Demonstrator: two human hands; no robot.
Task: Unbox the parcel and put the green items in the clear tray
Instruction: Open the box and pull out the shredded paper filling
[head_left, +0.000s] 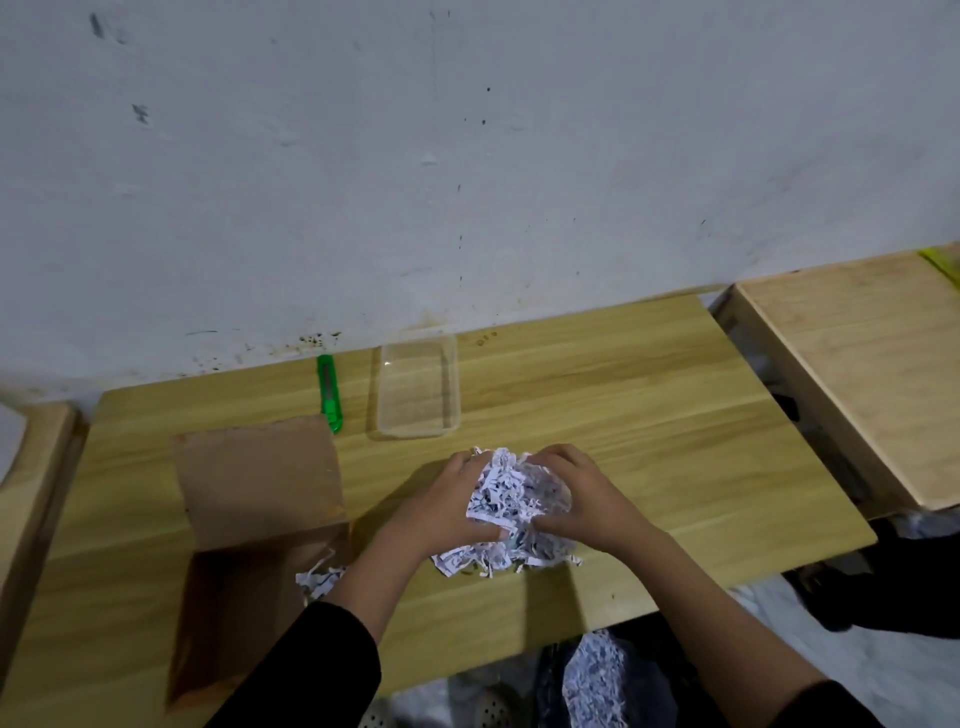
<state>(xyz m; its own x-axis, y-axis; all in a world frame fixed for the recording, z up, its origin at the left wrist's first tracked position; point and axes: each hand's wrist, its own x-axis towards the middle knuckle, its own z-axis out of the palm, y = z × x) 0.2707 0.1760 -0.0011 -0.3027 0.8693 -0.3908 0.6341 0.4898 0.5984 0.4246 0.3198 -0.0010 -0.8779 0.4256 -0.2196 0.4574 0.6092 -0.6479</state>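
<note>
A brown cardboard parcel stands open on the left of the wooden table, one flap raised. A wad of white shredded paper lies on the table in the middle. My left hand and my right hand press on it from both sides, fingers curled into it. The clear tray sits behind the paper near the wall, with nothing in it. A green utility knife lies just left of the tray. Whatever the shreds wrap is hidden.
More shredded paper spills at the parcel's mouth and lies on the floor below the table's front edge. Another wooden table stands to the right across a narrow gap, and a further wooden surface to the left.
</note>
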